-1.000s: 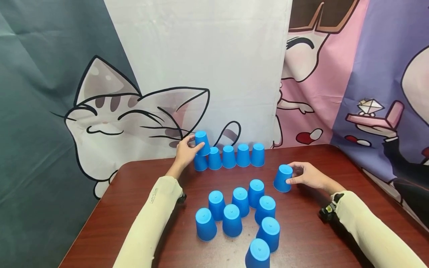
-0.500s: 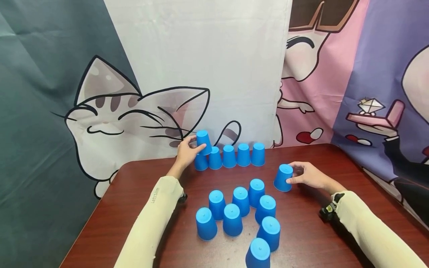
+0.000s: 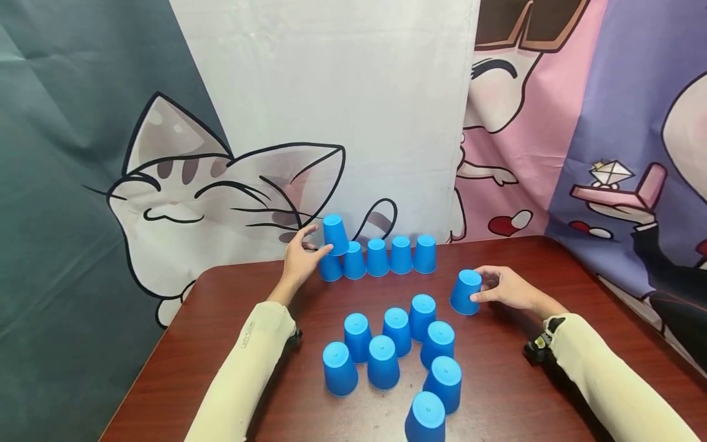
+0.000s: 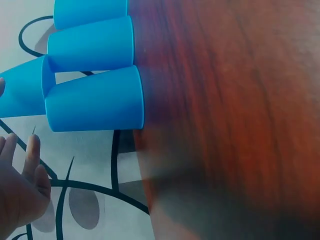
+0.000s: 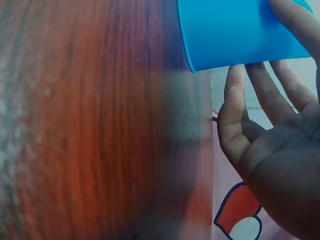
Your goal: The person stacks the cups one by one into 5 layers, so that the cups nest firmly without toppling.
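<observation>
A blue plastic cup stands upside down on top of the two leftmost cups of a back row, its rim straddling the leftmost cup and its neighbour. Beside that raised cup is my left hand, fingers spread away from the side and thumb tip right at the cup's wall. The left wrist view shows the same raised cup with a gap to the fingers. On the right, my right hand grips another upturned blue cup between thumb and fingers, low over the table.
Several more upturned blue cups stand nearer on the brown table, among them a middle cup and a front cup. The back row continues rightward to an end cup. A printed cloth hangs behind the table.
The left hand has let go of the raised cup and its fingers have moved left, away from it. That cup shifted slightly right earlier. The right hand stays nearly still with its cup.
</observation>
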The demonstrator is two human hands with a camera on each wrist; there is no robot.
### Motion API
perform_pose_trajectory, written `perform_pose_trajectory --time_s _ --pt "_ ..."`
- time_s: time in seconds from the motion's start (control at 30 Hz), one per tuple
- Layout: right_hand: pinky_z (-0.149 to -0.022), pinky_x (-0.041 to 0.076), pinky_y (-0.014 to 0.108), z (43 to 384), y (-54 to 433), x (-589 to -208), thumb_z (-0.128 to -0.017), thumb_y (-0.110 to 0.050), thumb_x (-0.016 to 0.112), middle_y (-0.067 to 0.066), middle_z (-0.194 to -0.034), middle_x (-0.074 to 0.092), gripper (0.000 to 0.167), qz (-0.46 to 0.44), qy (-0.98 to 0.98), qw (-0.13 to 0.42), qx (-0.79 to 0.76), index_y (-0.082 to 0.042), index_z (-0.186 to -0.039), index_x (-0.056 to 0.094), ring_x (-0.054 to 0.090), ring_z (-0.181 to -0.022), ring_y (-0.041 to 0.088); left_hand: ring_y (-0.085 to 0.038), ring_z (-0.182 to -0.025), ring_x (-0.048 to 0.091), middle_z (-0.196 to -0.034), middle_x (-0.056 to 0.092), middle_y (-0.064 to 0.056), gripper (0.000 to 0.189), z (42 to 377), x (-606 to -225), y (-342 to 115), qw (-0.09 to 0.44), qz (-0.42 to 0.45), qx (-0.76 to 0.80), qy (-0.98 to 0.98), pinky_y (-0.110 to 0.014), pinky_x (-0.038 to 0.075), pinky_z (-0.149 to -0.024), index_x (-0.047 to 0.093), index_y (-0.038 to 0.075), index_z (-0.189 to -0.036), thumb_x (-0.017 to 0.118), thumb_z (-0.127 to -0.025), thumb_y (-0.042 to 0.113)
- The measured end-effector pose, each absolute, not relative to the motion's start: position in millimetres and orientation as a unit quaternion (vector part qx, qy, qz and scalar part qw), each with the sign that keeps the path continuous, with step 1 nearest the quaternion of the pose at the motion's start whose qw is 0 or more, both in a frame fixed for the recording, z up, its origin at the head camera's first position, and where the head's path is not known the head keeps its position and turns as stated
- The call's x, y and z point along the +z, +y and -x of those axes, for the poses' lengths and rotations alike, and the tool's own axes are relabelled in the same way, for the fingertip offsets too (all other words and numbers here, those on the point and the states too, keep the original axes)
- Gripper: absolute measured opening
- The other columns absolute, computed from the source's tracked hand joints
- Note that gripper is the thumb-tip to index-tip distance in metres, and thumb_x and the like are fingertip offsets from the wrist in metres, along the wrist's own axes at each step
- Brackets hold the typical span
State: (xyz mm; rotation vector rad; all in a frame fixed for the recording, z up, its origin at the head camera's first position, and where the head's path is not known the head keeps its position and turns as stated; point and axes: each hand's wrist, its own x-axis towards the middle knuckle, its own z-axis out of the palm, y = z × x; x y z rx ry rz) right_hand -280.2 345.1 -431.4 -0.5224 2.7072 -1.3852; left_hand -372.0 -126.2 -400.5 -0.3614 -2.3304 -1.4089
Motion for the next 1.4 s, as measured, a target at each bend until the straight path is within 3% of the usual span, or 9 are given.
perform_pose_trajectory --time_s 0.27,0.43,0.63,0.77,0.9,1.0,1.2,1.3,1.4 --pt "-0.079 0.053 0.038 282 343 -432 -0.083 -0.019 0.081 0.015 -0.110 0.068 0.050 0.172 0.874 0.024 -0.454 0.001 -0.124 0.061 0.061 -0.092 0.029 -0.036 -0.103 0.054 -0.138 0.056 -0.010 0.062 351 -405 -132 0.250 0.139 -0.509 -0.812 -0.043 0.048 -0.079 0.052 0.010 -0.140 0.079 -0.086 0.023" --pt "-0.076 0.052 0.038 279 342 -431 -0.082 -0.017 0.082 0.016 -0.109 0.068 0.051 0.168 0.875 0.028 -0.453 0.002 -0.124 0.060 0.060 -0.090 0.029 -0.034 -0.108 0.056 -0.137 0.058 -0.008 0.059 339 -408 -132 0.215 0.170 -0.507 -0.817 -0.048 0.047 -0.090 0.054 0.011 -0.139 0.078 -0.087 0.027" --pt "-0.071 0.052 0.036 278 340 -431 -0.083 -0.016 0.081 0.014 -0.100 0.067 0.050 0.173 0.871 0.028 -0.459 0.002 -0.124 0.060 0.058 -0.084 0.027 -0.028 -0.104 0.056 -0.131 0.061 -0.008 0.049 327 -410 -131 0.125 0.213 -0.503 -0.828 -0.044 0.049 -0.083 0.059 0.018 -0.133 0.077 -0.088 0.029" --pt "-0.072 0.052 0.036 277 337 -431 -0.083 -0.015 0.081 0.013 -0.099 0.068 0.049 0.175 0.870 0.023 -0.460 0.002 -0.124 0.060 0.059 -0.083 0.025 -0.032 -0.104 0.057 -0.130 0.062 -0.009 0.045 319 -409 -132 -0.001 0.306 -0.496 -0.813 -0.043 0.050 -0.080 0.061 0.017 -0.132 0.074 -0.090 0.025" --pt "-0.074 0.052 0.037 277 335 -429 -0.083 -0.015 0.081 0.013 -0.101 0.068 0.049 0.178 0.872 0.017 -0.456 0.002 -0.124 0.060 0.059 -0.085 0.025 -0.040 -0.112 0.055 -0.134 0.060 -0.013 0.054 312 -410 -132 -0.144 0.387 -0.476 -0.777 -0.043 0.052 -0.082 0.058 0.015 -0.135 0.075 -0.087 0.031" --pt "-0.076 0.052 0.038 278 332 -427 -0.083 -0.016 0.080 0.013 -0.103 0.068 0.048 0.181 0.872 0.016 -0.454 0.001 -0.124 0.061 0.059 -0.087 0.026 -0.034 -0.116 0.055 -0.138 0.059 -0.009 0.061 305 -410 -132 -0.210 0.408 -0.452 -0.765 -0.044 0.053 -0.085 0.057 0.018 -0.138 0.077 -0.083 0.038" --pt "-0.084 0.054 0.047 279 325 -419 -0.085 -0.018 0.079 0.014 -0.112 0.068 0.050 0.176 0.879 0.004 -0.443 0.000 -0.127 0.059 0.062 -0.100 0.031 -0.018 -0.117 0.058 -0.138 0.059 -0.001 0.065 296 -411 -128 -0.251 0.416 -0.423 -0.765 -0.044 0.053 -0.089 0.054 0.022 -0.140 0.078 -0.082 0.036" --pt "-0.088 0.053 0.053 280 319 -413 -0.086 -0.020 0.078 0.017 -0.117 0.068 0.052 0.168 0.883 -0.006 -0.438 0.001 -0.129 0.058 0.062 -0.107 0.035 -0.015 -0.117 0.059 -0.136 0.061 0.001 0.065 294 -411 -126 -0.255 0.421 -0.418 -0.764 -0.042 0.052 -0.089 0.054 0.020 -0.140 0.078 -0.082 0.035" --pt "-0.088 0.054 0.052 282 312 -403 -0.087 -0.022 0.078 0.018 -0.117 0.067 0.053 0.163 0.884 -0.017 -0.439 0.001 -0.130 0.057 0.062 -0.107 0.036 -0.014 -0.119 0.059 -0.133 0.062 0.005 0.064 294 -413 -124 -0.256 0.424 -0.420 -0.760 -0.040 0.052 -0.091 0.055 0.017 -0.139 0.079 -0.082 0.033"
